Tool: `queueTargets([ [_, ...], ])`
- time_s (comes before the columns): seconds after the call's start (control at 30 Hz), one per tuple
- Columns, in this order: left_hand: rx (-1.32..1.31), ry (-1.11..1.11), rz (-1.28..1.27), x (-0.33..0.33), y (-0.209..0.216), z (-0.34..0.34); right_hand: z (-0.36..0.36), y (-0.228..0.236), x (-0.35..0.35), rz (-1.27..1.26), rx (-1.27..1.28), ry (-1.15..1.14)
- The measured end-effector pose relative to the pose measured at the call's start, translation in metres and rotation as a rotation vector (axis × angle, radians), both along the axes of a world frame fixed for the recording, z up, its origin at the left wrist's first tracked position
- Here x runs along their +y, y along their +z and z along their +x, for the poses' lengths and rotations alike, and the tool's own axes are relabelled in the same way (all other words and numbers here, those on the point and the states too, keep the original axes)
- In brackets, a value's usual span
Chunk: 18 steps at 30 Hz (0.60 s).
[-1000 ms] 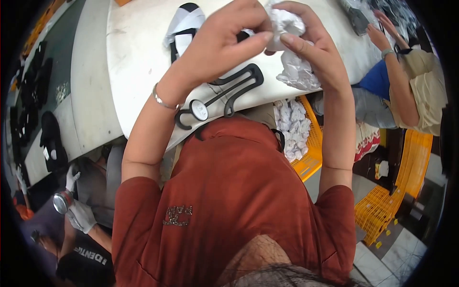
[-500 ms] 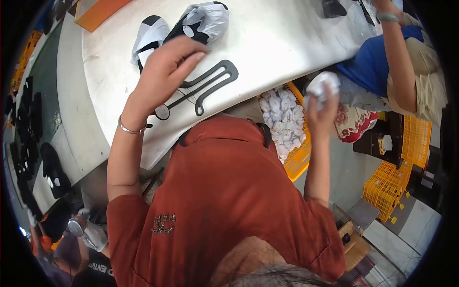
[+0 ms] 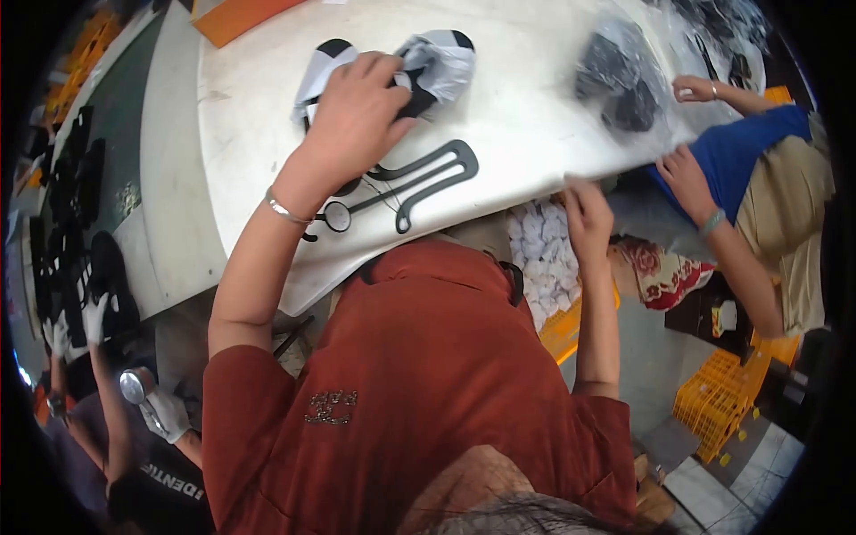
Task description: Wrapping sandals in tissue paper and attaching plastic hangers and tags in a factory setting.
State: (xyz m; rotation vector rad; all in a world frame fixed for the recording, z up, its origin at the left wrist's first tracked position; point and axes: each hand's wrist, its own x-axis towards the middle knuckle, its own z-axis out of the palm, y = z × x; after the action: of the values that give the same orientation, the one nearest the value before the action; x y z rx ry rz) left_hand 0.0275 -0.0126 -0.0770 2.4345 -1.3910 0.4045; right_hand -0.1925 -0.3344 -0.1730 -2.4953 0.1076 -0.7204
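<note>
Two shoes with black toes lie on the table, the left shoe (image 3: pixel 319 71) and the right shoe (image 3: pixel 450 61), both wrapped in pale thin covering. My left hand (image 3: pixel 361 116) lies over them with bent fingers, closed on the right shoe; the palm hides part of the pair. Below it rests a flat dark grey forked piece (image 3: pixel 437 178) with a small round white disc (image 3: pixel 337 216) at its end. At the table's front edge, my right hand (image 3: pixel 588 218) has curled, slightly blurred fingers; whatever they hold is hidden. Beneath it are crumpled white paper balls (image 3: pixel 544 259).
The yellow crate (image 3: pixel 563 330) holding the paper balls stands beside my lap. A clear bag with dark contents (image 3: pixel 620 76) lies on the white table (image 3: pixel 526 116). A co-worker's hand (image 3: pixel 687 183) is close on the right. An orange box (image 3: pixel 236 20) sits far left.
The view has shifted, moving the scene rightward and down. My left hand has reached farther over the shoes. The white paper ball seen in my right hand before no longer shows there.
</note>
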Motion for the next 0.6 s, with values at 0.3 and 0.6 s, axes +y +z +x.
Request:
queueTargets([
  [0.3, 0.134, 0.024, -0.238, -0.011, -0.022, -0.008, 0.204, 0.083, 0.097, -0.328, 0.137, 0.326],
  [0.6, 0.376, 0.136, -0.626, 0.017, -0.031, -0.025, 0.241, 0.079, -0.035, 1.179, -0.232, 0.039],
])
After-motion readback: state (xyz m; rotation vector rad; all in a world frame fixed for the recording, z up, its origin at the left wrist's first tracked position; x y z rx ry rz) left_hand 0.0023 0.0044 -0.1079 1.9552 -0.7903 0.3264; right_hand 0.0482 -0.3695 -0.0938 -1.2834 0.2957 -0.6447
